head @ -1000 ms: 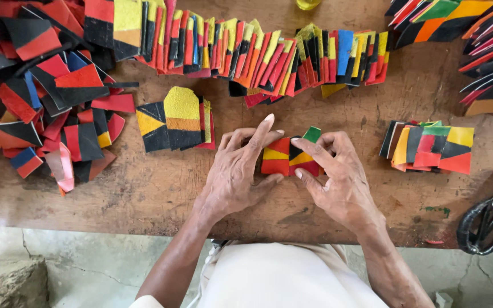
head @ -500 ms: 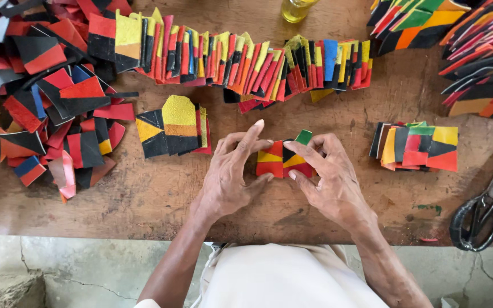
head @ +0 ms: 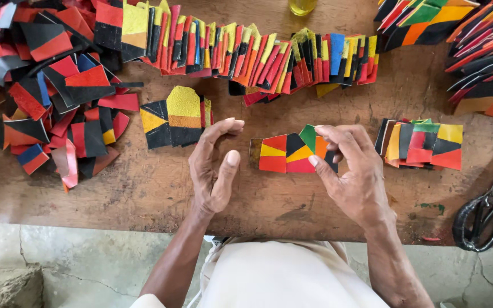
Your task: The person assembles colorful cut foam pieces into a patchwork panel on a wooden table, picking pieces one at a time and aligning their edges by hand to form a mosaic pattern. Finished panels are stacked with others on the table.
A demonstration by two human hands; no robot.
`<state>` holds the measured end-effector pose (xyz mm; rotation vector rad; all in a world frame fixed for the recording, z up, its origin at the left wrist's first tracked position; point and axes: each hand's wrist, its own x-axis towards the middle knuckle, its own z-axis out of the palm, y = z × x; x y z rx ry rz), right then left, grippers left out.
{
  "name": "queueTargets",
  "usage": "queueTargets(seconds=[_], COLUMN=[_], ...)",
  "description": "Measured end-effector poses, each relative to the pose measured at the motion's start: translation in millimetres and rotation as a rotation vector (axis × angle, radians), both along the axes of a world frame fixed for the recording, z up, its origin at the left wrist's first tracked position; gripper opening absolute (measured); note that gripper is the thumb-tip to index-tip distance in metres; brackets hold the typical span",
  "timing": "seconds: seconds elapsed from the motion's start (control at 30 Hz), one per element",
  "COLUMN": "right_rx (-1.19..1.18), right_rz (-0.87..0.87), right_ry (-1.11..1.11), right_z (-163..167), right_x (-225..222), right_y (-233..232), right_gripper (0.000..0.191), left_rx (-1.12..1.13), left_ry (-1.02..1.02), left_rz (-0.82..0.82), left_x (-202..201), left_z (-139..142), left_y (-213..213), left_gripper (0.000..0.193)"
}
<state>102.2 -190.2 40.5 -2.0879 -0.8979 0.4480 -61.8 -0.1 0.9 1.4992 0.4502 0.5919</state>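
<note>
Near the wooden bench's (head: pixel 144 188) front edge, my right hand (head: pixel 352 171) pinching a patchwork of red, yellow, black and green leather pieces (head: pixel 289 153), my left hand (head: pixel 215 165) open, just beside it.

the right hand (head: pixel 352 174) covers the right end of the flat patchwork piece of red, yellow, black and green leather (head: pixel 289 153), so its far edge cannot be seen. the yellow glass bottle (head: pixel 302 5) is cut off by the top edge, only its base showing. the black-handled scissors (head: pixel 482 214) lose their blade tips at the right edge. the fanned stack of coloured leather strips (head: pixel 486 57) runs out of the upper right corner, and the loose heap of red and black leather scraps (head: pixel 41 85) runs off the left edge.
</note>
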Motion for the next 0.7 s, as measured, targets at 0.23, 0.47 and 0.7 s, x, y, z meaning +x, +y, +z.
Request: queueTargets(seconds=[0.23, 0.47, 0.7], right_rx=[-0.084, -0.071, -0.073], right_rz=[0.110, 0.241, 0.169], right_ry=[-0.169, -0.239, 0.115], right_z=[-0.3, -10.7, -2.6], right_x=[5.3, 17.1, 28.3], right_y=[2.0, 16.9, 16.0], right_gripper=[0.058, 0.061, 0.043], left_rx=[0.420, 0.785, 0.664], left_ry=[0.230, 0.351, 0.244], left_rz=[-0.029, -0.209, -0.281], left_x=[6.0, 28.6, 44.8], left_z=[1.8, 12.0, 27.4], left_y=[4.9, -5.2, -1.7], left_gripper=[0.037, 0.045, 0.034])
